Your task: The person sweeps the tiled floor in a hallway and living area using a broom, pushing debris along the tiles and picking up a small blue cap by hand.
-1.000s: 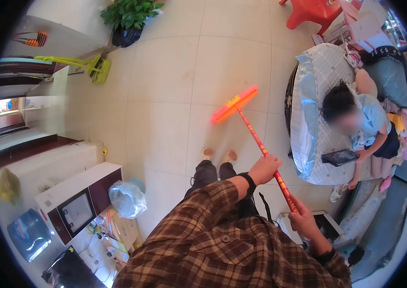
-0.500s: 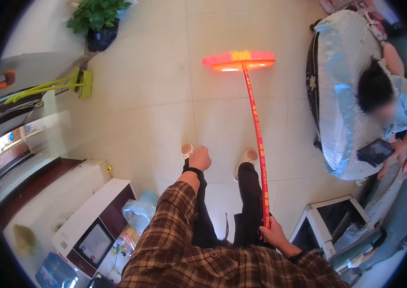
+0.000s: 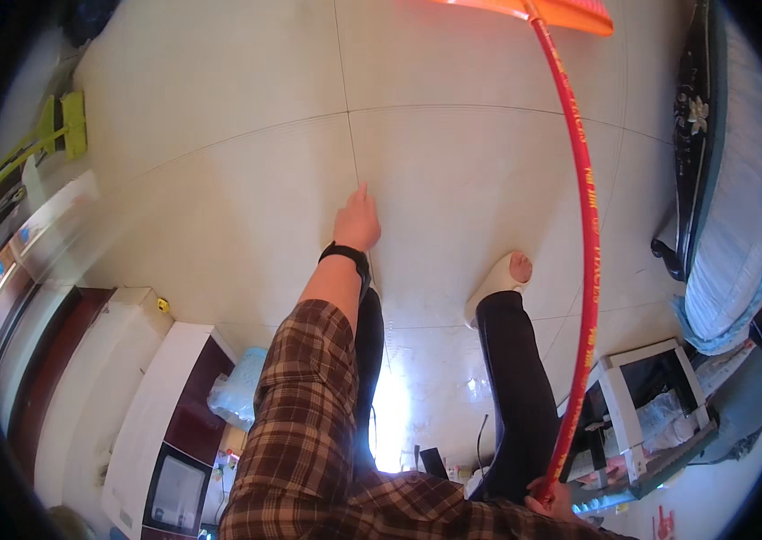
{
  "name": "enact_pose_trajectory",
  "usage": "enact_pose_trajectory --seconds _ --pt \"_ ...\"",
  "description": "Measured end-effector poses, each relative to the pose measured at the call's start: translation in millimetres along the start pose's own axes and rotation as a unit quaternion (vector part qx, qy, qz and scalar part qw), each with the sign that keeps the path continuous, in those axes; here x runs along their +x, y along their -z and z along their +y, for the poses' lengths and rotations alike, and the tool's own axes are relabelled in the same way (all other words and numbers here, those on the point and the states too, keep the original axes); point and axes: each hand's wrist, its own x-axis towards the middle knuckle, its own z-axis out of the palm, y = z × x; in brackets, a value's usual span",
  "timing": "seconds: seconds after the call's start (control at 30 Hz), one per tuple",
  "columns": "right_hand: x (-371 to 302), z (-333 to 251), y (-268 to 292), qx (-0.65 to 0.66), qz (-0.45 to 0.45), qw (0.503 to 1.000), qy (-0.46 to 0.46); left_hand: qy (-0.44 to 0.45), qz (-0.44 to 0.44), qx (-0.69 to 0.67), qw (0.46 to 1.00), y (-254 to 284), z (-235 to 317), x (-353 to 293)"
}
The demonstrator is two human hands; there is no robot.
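A broom (image 3: pixel 589 243) with a red handle and an orange head slants up the right half of the view. Its head lies at the top edge, partly cut off. Low in the picture, my right hand (image 3: pixel 554 501) is closed around the lower end of the handle. My left hand (image 3: pixel 358 221), with a black band at the wrist, is held out over the tiled floor and touches nothing. Its index finger is stretched forward; the other fingers are partly hidden.
At right stand a cushioned seat (image 3: pixel 750 171) with a pale cover and a white-framed rack (image 3: pixel 619 405). A white and dark red cabinet (image 3: pixel 161 396) and a plastic bag (image 3: pixel 239 391) are at left. Green long-handled tools (image 3: pixel 73 126) lean at far left. My feet are on pale tiles (image 3: pixel 435 189).
The broom's head has moved forward to the top edge, and its handle has shifted right. My left hand has reached forward, with its index finger now extended. The view has shifted too.
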Motion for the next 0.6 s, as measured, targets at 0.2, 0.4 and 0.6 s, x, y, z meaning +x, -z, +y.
enact_pose_trajectory --seconds 0.2,0.4,0.6 --pt "-2.0 8.6 -6.6 -0.001 0.049 0.998 0.039 -0.031 0.032 0.025 0.999 -11.5 -12.7 19.5" --pt "-3.4 -2.7 -8.2 0.079 0.062 0.994 -0.047 -0.041 0.022 0.008 0.999 -16.1 -10.9 11.1" --pt "2.5 12.0 -12.7 0.048 0.053 0.997 0.021 -0.065 0.064 0.049 0.995 -21.5 -15.4 11.7"
